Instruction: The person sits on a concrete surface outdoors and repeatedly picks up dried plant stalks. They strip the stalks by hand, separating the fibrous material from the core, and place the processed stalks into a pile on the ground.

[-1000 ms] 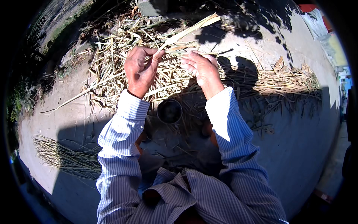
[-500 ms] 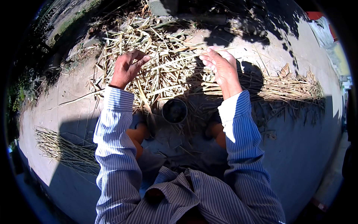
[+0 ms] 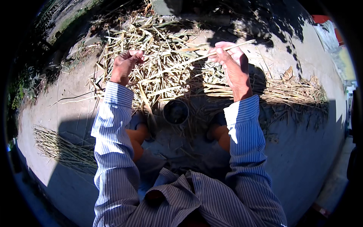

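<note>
My right hand (image 3: 235,70) holds a long, pale dry stalk (image 3: 194,59) between thumb and fingers. One end of it sticks out past the hand to the upper right, and the rest slants down-left over the heap. My left hand (image 3: 124,67) is closed in a pinch at the heap's left side; what lies between its fingertips is too thin to make out. Below both hands spreads a loose heap of dry stalks and leaf strips (image 3: 151,81). A dark round container (image 3: 176,112) stands between my feet, its contents in shadow.
To the right lies a thick bundle of dry stalks (image 3: 297,90). A thinner, greener bundle (image 3: 62,149) rests at the left, half in shade. A grey block (image 3: 162,7) stands at the far edge, and plants (image 3: 32,85) border the concrete ground on the left.
My right hand has moved a little to the right with the stalk, whose end now reaches farther past it. My left hand's fingers have drawn together into a pinch.
</note>
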`<state>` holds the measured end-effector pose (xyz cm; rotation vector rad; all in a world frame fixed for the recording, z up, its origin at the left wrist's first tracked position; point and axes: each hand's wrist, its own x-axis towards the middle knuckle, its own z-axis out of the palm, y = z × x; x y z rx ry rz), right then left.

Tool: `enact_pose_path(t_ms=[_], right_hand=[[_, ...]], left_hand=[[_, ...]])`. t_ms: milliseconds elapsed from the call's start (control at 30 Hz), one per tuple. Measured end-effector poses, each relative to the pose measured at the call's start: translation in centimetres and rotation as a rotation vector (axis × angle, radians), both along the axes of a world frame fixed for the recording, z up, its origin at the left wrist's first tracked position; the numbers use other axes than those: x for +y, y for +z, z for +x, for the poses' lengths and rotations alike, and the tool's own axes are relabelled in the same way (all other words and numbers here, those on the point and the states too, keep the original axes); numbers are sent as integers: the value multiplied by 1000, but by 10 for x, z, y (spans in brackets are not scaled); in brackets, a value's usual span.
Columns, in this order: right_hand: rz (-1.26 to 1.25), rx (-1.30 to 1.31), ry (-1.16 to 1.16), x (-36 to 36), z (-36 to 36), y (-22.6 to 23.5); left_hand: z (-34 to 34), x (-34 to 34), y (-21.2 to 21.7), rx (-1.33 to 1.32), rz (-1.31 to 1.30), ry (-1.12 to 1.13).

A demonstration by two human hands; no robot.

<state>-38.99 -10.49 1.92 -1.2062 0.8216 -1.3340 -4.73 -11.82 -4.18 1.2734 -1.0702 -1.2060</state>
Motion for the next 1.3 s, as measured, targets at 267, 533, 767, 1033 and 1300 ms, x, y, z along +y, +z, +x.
enact_pose_path(t_ms=[267,533,767,1033,1300], right_hand=[[62,-12,41,-3,-3,-10],[166,-68,-123,3,14,-8],[228,-42,-258,2,24,-11],[231,-66,-414,-9,-10,-16],[328,-41,-190,10,23,-16]], left_hand=[[-96,37,56,-701,-520,-236],[-112,33,48,-889,-660,-238],[-117,40,52,-938,-690,-168],[-100,33,47,-990,-665,-236],[-142,36,37,-574,-448,-193]])
